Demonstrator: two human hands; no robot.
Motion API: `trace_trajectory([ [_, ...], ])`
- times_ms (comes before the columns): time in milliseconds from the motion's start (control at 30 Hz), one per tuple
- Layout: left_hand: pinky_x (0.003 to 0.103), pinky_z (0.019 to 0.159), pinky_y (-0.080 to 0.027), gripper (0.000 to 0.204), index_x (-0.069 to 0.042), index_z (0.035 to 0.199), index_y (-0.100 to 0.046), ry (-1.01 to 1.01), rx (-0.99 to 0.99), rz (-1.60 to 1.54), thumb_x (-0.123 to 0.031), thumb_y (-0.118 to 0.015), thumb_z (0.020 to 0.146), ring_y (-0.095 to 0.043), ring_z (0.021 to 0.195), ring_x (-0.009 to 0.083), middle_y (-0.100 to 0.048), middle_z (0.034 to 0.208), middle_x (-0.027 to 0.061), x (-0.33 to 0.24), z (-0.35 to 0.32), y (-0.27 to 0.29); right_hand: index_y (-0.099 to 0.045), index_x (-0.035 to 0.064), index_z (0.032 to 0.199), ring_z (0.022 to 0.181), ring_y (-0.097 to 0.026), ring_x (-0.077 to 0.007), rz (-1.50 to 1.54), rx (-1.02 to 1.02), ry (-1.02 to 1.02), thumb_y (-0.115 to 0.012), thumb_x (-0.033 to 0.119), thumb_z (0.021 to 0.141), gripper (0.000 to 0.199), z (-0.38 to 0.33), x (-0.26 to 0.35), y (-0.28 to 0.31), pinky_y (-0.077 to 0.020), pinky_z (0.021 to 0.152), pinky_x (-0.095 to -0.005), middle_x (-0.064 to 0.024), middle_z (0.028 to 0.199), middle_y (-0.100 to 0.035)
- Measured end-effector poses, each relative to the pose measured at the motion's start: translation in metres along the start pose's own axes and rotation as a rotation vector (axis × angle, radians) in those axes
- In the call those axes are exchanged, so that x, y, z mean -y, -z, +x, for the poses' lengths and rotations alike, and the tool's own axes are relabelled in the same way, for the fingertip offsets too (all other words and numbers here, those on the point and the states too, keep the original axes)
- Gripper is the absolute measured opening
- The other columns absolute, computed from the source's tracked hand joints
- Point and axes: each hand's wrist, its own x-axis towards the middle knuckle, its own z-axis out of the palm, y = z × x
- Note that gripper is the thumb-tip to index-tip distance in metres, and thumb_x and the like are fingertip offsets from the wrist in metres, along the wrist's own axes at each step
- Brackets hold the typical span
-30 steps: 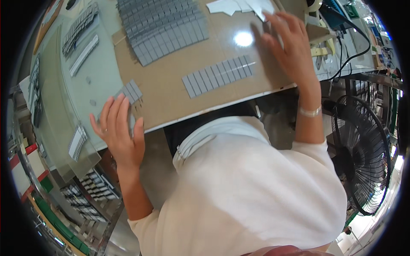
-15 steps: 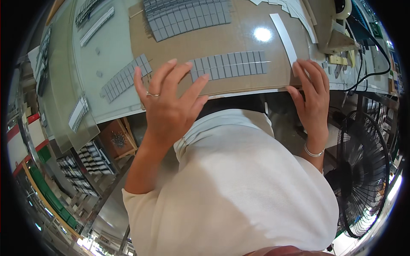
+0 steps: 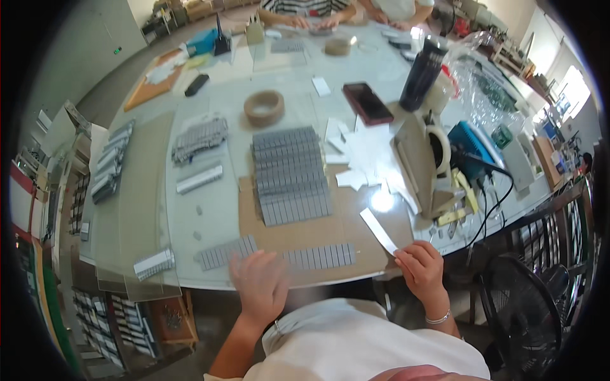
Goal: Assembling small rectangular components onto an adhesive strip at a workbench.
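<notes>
My right hand point(image 3: 422, 272) pinches the near end of a narrow white strip point(image 3: 377, 230) between thumb and fingers at the board's right side. Motion smears my left hand point(image 3: 259, 284), so its fingers are unclear. It is at the table's near edge, between two grey strips of small tiles: one point(image 3: 319, 256) to its right, partly covered by the hand, and a slanted one point(image 3: 223, 253) to its left. Both lie flat. Beyond them, a stack of grey tile strips point(image 3: 292, 178) sits on a brown cardboard sheet point(image 3: 352, 219).
A tape dispenser point(image 3: 432, 165) and white paper pieces point(image 3: 368, 152) stand right of the stack. Farther off are a tape roll point(image 3: 264, 107), a phone point(image 3: 368, 103) and a dark bottle point(image 3: 422, 73). Two people work across the table. A black fan point(image 3: 518, 311) is at my right.
The view has tilted up, showing more of the table. My right fingers, earlier at the white strip's near end, now pinch it. My left hand is blurred by movement.
</notes>
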Motion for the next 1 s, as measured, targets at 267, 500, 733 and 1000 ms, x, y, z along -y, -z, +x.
trace_trajectory([
  [267,0.060,0.114,-0.019,0.026,-0.009,0.105,-0.068,-0.033,-0.041,-0.010,-0.016,-0.068,0.079,-0.051,0.119,0.0309,-0.059,0.117,0.0082,0.002,0.008,-0.005,-0.071,-0.0017,0.098,0.064,-0.065,-0.0174,-0.022,-0.366,-0.131,-0.070,-0.004,0.084,0.014,0.025,-0.019,-0.010,-0.0504,0.060,-0.0268,-0.0090,0.073,-0.067],
  [500,0.059,0.115,-0.020,0.025,-0.008,0.103,-0.068,-0.017,-0.053,-0.034,-0.014,-0.068,0.079,-0.053,0.116,0.0311,-0.060,0.114,0.0089,0.001,0.009,-0.006,-0.069,-0.0048,0.106,0.073,-0.069,-0.0114,0.321,-0.372,-0.445,-0.062,0.001,0.094,0.014,0.026,-0.025,-0.006,-0.0554,0.065,-0.0232,-0.0072,0.088,-0.072],
  [733,0.058,0.113,-0.021,0.023,-0.010,0.102,-0.069,-0.016,-0.062,-0.035,-0.018,-0.069,0.080,-0.055,0.114,0.0299,-0.063,0.112,0.0073,0.002,0.002,-0.006,-0.071,-0.0025,0.105,0.082,-0.067,-0.0118,0.514,-0.309,-0.413,-0.063,0.002,0.094,0.014,0.034,-0.015,0.003,-0.0552,0.067,-0.0227,-0.0071,0.097,-0.068],
  [1000,0.056,0.111,-0.028,0.024,-0.011,0.103,-0.069,0.015,-0.073,-0.087,-0.015,-0.070,0.079,-0.057,0.113,0.0283,-0.064,0.113,0.0060,0.002,-0.007,0.000,-0.070,-0.0064,0.105,0.064,-0.060,-0.0116,0.779,-0.349,-0.701,-0.065,0.005,0.093,0.017,0.041,0.006,0.005,-0.0482,0.058,-0.0237,-0.0059,0.079,-0.065],
])
